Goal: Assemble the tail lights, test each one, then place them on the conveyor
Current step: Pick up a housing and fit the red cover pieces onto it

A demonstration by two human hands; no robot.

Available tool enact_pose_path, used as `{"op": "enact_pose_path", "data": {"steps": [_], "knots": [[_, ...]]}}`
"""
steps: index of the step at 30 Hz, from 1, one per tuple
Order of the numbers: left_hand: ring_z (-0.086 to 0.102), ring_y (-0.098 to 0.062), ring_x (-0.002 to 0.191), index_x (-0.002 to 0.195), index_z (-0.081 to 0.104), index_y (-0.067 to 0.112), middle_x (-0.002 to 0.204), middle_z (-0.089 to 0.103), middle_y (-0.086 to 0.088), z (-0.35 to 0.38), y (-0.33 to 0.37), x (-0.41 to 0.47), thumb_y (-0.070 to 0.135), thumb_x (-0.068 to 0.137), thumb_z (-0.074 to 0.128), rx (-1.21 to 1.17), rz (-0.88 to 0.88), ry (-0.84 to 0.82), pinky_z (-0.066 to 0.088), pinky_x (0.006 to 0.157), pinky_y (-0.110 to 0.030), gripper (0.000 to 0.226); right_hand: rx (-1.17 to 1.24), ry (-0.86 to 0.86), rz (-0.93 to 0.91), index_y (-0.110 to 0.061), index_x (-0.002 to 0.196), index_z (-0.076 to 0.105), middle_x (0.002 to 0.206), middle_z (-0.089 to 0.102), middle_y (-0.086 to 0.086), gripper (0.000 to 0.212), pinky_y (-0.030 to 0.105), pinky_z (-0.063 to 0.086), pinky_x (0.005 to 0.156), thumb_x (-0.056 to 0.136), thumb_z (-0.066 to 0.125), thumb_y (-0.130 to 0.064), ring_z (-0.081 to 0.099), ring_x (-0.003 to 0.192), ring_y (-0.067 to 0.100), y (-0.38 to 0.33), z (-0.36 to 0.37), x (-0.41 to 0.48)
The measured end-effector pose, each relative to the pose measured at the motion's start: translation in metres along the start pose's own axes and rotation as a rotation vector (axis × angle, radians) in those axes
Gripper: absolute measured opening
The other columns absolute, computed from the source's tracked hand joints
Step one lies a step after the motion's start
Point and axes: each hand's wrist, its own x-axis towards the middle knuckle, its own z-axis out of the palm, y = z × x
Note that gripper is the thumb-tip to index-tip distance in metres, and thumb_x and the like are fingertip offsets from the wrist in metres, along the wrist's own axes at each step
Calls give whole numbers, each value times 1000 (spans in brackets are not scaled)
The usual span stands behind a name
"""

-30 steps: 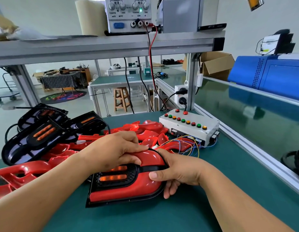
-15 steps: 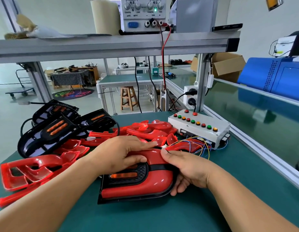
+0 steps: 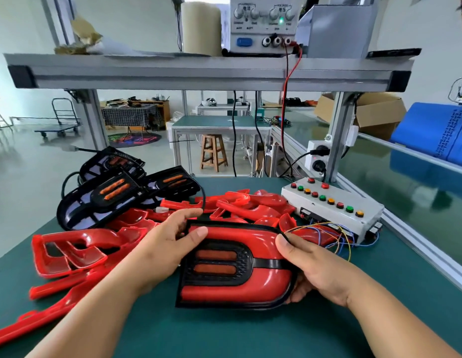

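An assembled tail light [image 3: 240, 288], red lens over a black housing with two orange strips, is tilted up toward me above the green table [image 3: 224, 337]. My left hand [image 3: 168, 244] grips its upper left corner, thumb on the red lens. My right hand [image 3: 315, 270] holds its right end, thumb on top and fingers underneath. Loose red lenses [image 3: 69, 249] lie piled to the left and behind. Black housings [image 3: 108, 197] with orange strips sit at the back left. A white test box [image 3: 333, 210] with coloured buttons and loose wires stands at the right.
A metal shelf [image 3: 209, 71] overhead carries a power supply [image 3: 263, 24] with red and black leads hanging down. The green conveyor [image 3: 418, 192] runs along the right behind an aluminium rail. A power strip [image 3: 317, 158] hangs on the post.
The tail light has been lifted and tilted to face me. My left hand slid off the top of the lens to its upper left corner. The camera has moved closer.
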Motion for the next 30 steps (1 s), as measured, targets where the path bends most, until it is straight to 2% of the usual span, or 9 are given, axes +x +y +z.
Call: {"op": "enact_pose_path", "data": {"steps": [2, 4, 7, 11, 16, 22, 30], "knots": [[69, -23, 101, 115, 65, 21, 112, 70, -12, 6, 1, 0, 23, 80, 66, -295, -61, -3, 59, 81, -37, 35, 1, 25, -54, -51, 101, 64, 101, 74, 2, 38, 31, 55, 53, 70, 55, -70, 72, 79, 27, -1, 1, 0], [69, -36, 99, 110, 68, 15, 110, 70, -20, 7, 2, 0, 22, 73, 70, -476, -80, -28, 59, 75, -47, 38, 18, 41, -91, -51, 102, 65, 102, 73, -7, 36, 31, 56, 56, 72, 55, -67, 72, 83, 19, 0, 2, 1], [68, -43, 97, 108, 68, 14, 110, 68, -26, 7, 1, 2, 23, 70, 73, -555, -73, -29, 57, 75, -55, 40, 25, 59, -107, -49, 106, 64, 102, 73, -10, 37, 31, 56, 59, 74, 55, -64, 71, 82, 12, 2, 5, 2], [63, -50, 103, 110, 65, 10, 115, 63, -31, 7, -3, 5, 20, 73, 70, -567, -80, -1, 50, 82, -67, 39, 3, 72, -104, -50, 103, 65, 101, 73, -11, 33, 30, 54, 58, 76, 53, -64, 70, 80, 9, 2, 5, 4], [66, -48, 96, 103, 68, 11, 112, 64, -32, 10, 1, 3, 17, 75, 68, -584, -71, 16, 55, 74, -61, 29, -19, 103, -98, -48, 103, 65, 102, 73, -10, 37, 29, 53, 55, 73, 54, -67, 70, 80, 10, 2, 6, 4], [68, -48, 89, 94, 72, 16, 104, 68, -29, 15, 3, 2, 21, 69, 72, -597, -52, 36, 55, 71, -61, 25, -36, 173, -102, -46, 99, 66, 97, 72, -8, 38, 27, 49, 48, 71, 52, -68, 68, 73, 7, 2, 7, 5], [67, -48, 97, 110, 68, 10, 110, 67, -28, 14, -2, 6, 25, 80, 68, -621, -95, -8, 52, 78, -64, 34, -19, 222, -92, -40, 107, 65, 91, 73, -9, 52, 28, 48, 46, 70, 51, -73, 69, 65, 15, 2, 11, 7]]}}
